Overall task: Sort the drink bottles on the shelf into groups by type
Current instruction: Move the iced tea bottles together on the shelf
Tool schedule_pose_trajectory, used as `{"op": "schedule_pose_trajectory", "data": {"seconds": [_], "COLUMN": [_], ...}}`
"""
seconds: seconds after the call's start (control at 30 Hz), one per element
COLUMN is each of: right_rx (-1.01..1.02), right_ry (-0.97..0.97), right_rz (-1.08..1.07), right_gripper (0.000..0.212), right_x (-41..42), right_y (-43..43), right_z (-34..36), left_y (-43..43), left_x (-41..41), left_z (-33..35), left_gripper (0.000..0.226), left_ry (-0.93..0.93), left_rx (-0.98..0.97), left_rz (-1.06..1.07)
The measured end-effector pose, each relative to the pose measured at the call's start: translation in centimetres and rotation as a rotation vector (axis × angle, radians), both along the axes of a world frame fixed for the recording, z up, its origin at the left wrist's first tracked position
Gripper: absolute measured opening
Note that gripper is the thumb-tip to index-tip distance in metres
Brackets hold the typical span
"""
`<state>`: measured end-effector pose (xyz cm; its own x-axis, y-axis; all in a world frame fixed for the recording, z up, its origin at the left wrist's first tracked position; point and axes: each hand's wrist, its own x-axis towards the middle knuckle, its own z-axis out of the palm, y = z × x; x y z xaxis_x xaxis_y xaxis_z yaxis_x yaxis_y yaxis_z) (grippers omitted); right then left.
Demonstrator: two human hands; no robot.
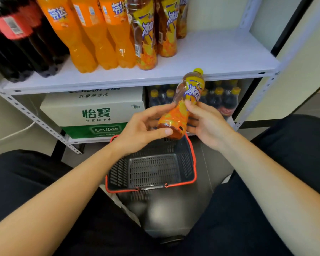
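Nearest are the person's knees in dark trousers [26, 182], one at the left and one at the right, with both bare forearms reaching forward over them. On the floor between the knees sits a dark grey basket [118, 172] with a red rim.

Just above the basket's far edge, both hands hold one tea bottle [190, 91] in the air, in front of the shelf and not on it. The left hand [142, 124] grips it low down: the thumb lies across the brown base and the fingers curl round behind the orange lower part. The right hand [205, 121] holds it from the right side, with the fingers curled under the body and the thumb pressed on the front of the yellow label. The bottle is tilted, with its base toward the person and its yellow cap [198, 70] pointing up and away, a little to the right.

Beyond the hands stands a white metal shelf [220, 52]. On its lower level a white carton [92, 111] with green print rests on a green carton [103, 130] at the left. A pack of dark bottles [225, 98] with yellow caps stands at the right, partly hidden by the held bottle.

On the upper board the bottles stand in groups. The cola bottles [17, 43] with red labels are at the far left and the orange soda bottles [92, 39] are next to them. The other tea bottles [146, 34], with the same yellow label, stand just to the right, touching the orange ones
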<state>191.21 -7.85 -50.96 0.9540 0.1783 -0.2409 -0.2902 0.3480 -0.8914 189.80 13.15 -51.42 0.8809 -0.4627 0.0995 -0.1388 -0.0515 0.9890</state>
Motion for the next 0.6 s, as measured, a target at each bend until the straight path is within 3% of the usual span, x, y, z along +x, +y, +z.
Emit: {"op": "schedule_pose_trajectory", "data": {"seconds": [0.17,0.43,0.6], "right_rx": [-0.018,0.113,0.136], "right_ry": [-0.016,0.065,0.089], "right_rz": [0.18,0.117,0.12], "right_gripper": [0.038,0.027,0.036], "right_x": [-1.0,-2.3,-2.9], "right_y": [-0.9,-0.3,-0.5], "right_z": [0.6,1.0,1.2], "left_y": [0.1,-0.2,0.0], "left_x": [0.1,-0.4,-1.0], "left_z": [0.8,1.4,1.7], "left_gripper": [0.062,0.061,0.07], "left_ry": [0.021,-0.018,-0.04], "left_rx": [-0.111,-0.032,0.017], "left_rz": [0.005,0.079,0.049]}}
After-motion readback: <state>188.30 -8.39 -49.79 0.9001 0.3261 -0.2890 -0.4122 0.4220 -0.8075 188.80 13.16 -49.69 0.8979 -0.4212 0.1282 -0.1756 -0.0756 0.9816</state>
